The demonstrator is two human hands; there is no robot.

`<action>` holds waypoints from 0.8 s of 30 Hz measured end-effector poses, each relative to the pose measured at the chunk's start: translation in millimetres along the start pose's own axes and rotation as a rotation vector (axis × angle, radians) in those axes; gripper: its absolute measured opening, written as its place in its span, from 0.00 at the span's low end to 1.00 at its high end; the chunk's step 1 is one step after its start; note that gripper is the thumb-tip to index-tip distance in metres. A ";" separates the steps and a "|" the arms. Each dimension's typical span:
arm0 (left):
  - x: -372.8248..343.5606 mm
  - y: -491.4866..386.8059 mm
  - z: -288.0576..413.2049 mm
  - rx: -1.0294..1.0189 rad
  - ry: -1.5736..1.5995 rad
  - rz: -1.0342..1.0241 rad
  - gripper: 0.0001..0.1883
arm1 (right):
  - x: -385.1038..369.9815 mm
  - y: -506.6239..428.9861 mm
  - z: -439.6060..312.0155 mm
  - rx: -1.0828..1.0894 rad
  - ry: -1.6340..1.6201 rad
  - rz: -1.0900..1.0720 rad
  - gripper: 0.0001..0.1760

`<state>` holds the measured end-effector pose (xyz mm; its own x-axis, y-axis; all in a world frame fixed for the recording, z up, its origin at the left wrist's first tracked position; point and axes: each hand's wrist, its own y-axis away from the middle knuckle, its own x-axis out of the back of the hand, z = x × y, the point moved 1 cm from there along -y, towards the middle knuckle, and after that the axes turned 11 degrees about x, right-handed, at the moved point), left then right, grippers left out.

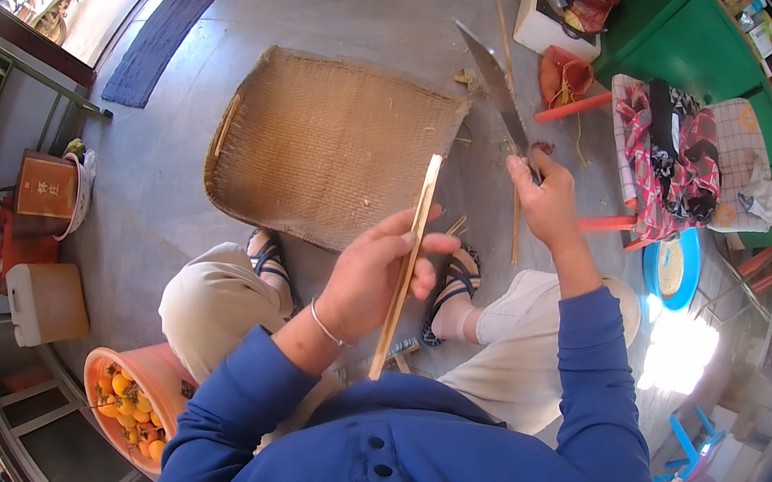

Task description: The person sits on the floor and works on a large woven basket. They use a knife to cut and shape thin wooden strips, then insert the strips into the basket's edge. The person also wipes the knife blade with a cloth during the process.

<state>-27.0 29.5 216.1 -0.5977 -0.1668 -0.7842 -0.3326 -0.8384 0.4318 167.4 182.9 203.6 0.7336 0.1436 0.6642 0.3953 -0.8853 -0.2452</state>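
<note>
My left hand point(382, 270), with a bangle at the wrist, holds a narrow split strip of wood or bamboo point(415, 245) between thumb and fingers. The strip stands out past the hand at both ends, its lower end close to my blue top. To the right, my right hand point(547, 197) grips the handle of a long-bladed knife point(490, 78), the blade slanting up and left, apart from the strip. Beyond my left hand a shallow woven basket tray point(333, 145) lies on the floor. Thin sticks point(516, 222) lie to its right, and a few short pieces lie by my right foot.
An orange bucket of orange fruit point(139, 362) stands at lower left, near a plastic jug point(51, 305). A dark blue mat point(162, 43) lies at upper left. On the right are a red-legged seat with cloths point(671, 163), a blue basin point(686, 272) and a green cabinet point(693, 55).
</note>
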 end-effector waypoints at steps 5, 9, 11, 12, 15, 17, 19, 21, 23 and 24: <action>10.6 -4.6 3.1 0.007 0.199 -0.091 0.16 | -6.8 -2.7 8.9 0.068 -0.097 0.093 0.20; 16.3 -6.0 5.0 -0.037 0.333 -0.109 0.15 | -10.5 -2.3 0.8 0.044 -0.123 0.056 0.21; 17.1 -4.4 7.4 -0.059 0.389 -0.108 0.15 | -11.9 -5.8 -9.9 0.021 -0.133 -0.002 0.20; 17.1 -3.7 9.8 -0.074 0.399 -0.110 0.15 | -12.5 -5.3 -16.5 0.010 -0.135 -0.029 0.20; 27.3 -3.0 14.0 -0.066 0.506 -0.306 0.15 | -16.6 -1.4 -31.3 -0.017 -0.234 -0.063 0.19; 21.1 3.3 16.8 -0.063 0.534 -0.174 0.15 | -19.3 5.1 -46.2 -0.043 -0.279 -0.087 0.18; 20.1 8.4 19.6 -0.060 0.584 -0.177 0.15 | -21.0 9.5 -54.5 -0.040 -0.312 -0.113 0.18; 24.8 8.2 20.7 -0.064 0.625 -0.283 0.15 | -23.7 10.7 -59.3 -0.009 -0.332 -0.141 0.18; 27.3 10.3 23.4 -0.079 0.638 -0.354 0.16 | -27.9 9.6 -67.8 0.034 -0.366 -0.138 0.17; 27.6 10.9 24.3 -0.090 0.636 -0.378 0.16 | -29.0 8.9 -70.5 0.055 -0.377 -0.136 0.17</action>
<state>-64.8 28.4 209.9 0.0920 -0.1038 -0.9903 -0.3540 -0.9330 0.0649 110.6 139.7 232.0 0.8199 0.4194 0.3897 0.5242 -0.8235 -0.2168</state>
